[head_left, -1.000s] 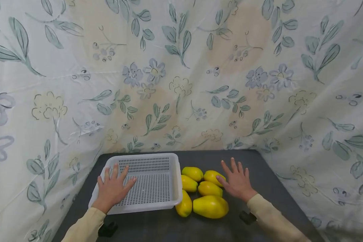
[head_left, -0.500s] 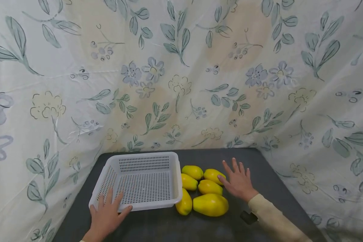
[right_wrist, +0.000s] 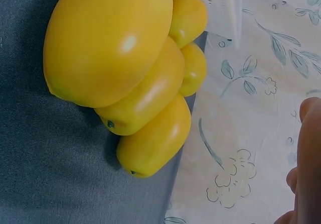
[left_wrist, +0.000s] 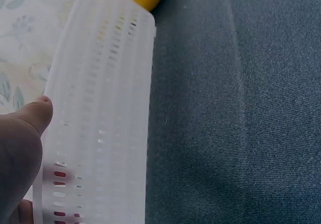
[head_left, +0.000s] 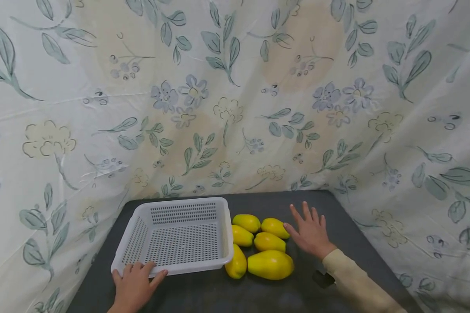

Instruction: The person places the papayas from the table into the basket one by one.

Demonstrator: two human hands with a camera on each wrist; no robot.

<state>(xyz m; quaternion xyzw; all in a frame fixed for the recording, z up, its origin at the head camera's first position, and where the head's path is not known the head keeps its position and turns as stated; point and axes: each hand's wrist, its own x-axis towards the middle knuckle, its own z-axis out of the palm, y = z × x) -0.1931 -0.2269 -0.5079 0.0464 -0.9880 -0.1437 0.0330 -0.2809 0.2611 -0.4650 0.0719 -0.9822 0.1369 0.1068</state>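
The right hand, fingers spread flat on the table, lies just right of the yellow fruits (thumb touching the nearest); the left hand rests relaxed against the white basket front rim.

Soft, even light falls from above — bright on the cloth backdrop, no harsh shadows on my dark surface. The big yellow fruit carries a small glare spot (right wrist view). My left thumb looms blurred — too close to focus.
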